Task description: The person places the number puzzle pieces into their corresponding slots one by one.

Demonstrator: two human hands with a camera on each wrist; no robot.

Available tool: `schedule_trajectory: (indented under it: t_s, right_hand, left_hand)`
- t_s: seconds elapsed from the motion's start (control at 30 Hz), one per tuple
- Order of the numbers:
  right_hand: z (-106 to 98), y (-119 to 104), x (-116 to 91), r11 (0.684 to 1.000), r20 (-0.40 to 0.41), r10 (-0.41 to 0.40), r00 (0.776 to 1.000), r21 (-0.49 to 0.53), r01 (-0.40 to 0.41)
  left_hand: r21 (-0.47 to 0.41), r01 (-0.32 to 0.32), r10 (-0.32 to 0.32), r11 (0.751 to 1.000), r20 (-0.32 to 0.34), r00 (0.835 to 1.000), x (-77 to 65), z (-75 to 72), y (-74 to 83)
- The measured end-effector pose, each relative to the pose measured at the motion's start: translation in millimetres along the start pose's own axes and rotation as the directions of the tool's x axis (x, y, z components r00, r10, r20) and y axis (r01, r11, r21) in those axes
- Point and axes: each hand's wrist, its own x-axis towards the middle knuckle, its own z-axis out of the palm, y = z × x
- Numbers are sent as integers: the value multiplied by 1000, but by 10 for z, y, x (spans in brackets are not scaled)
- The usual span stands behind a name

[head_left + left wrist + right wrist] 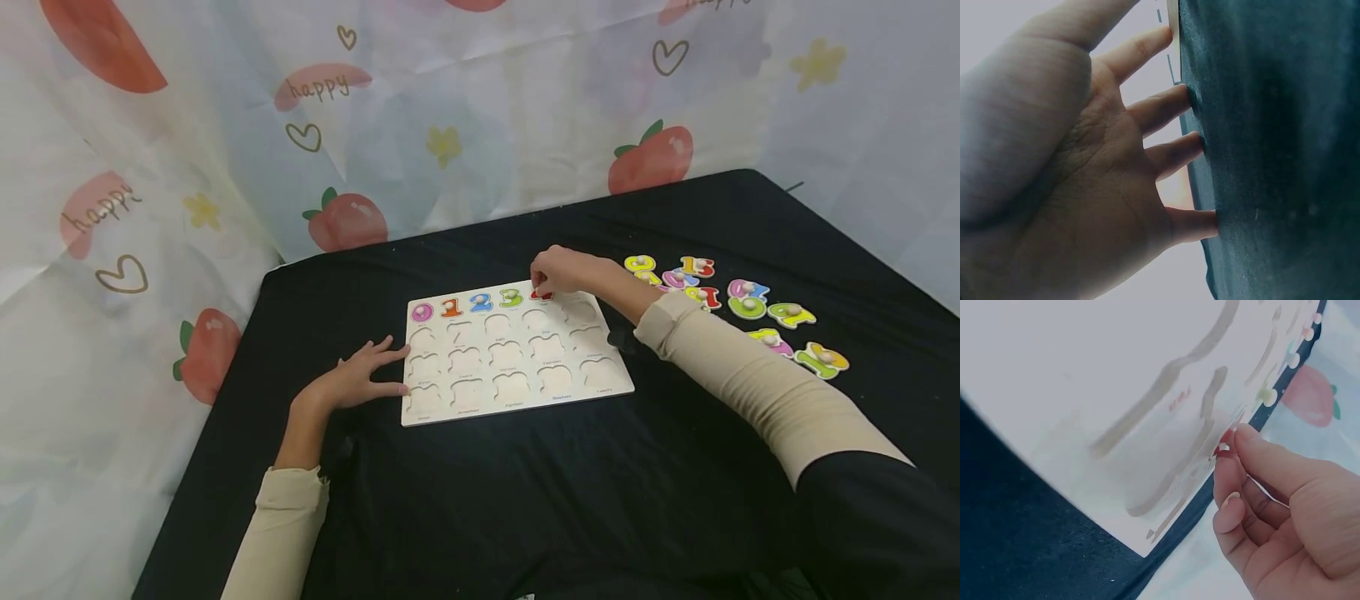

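A pale wooden number puzzle board (pixel 534 403) lies on the black cloth. Along its far row sit a purple 0 (pixel 422 312), an orange-red 1 (pixel 451 307), a blue 2 (pixel 481 302) and a green 3 (pixel 512 297), each with a knob. My right hand (pixel 566 271) pinches a red number piece (pixel 542 295) at the slot right of the 3; fingers hide most of it. In the right wrist view, thumb and fingertip meet on its knob. My left hand (pixel 352 377), fingers spread, touches the board's left edge with thumb and fingertips.
Loose number pieces lie right of the board, partly behind the right forearm: a red-orange 15 (pixel 697 267), a yellow-green piece (pixel 792 314) and a green-orange one (pixel 822 359) among several. Behind the black-covered table (pixel 480 500) hangs a printed curtain (pixel 480 108).
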Motion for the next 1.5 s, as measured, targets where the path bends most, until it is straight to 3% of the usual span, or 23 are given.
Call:
schedule_trajectory:
  t_s: [0.3,0.7,0.9,1.1,1.3,1.5]
  right_hand:
    - [-37,81,-142,1000,34,16,999,18,-16]
    - [-174,388,-679,993,-137,116,984,32,-113]
    - [-358,552,-859,984,-175,176,969,67,-167]
    - [-459,737,-982,966,-143,251,957,101,-238]
    - [-345,878,-998,943,-60,318,946,124,-309]
    - [-276,914,-1004,929,-26,347,938,145,-340]
  left_hand:
    - [11,-2,2,1000,6,1000,17,13,7]
    - [6,-4,4,1000,2,1000,21,11,-6]
    - [13,6,-6,1000,-2,1000,7,15,-17]
    - [6,7,-7,1000,-12,1000,-28,16,-22]
    - [3,-1,1,1000,-10,1000,-31,28,-10]
    - [0,-9,9,1000,-8,1000,-14,36,17]
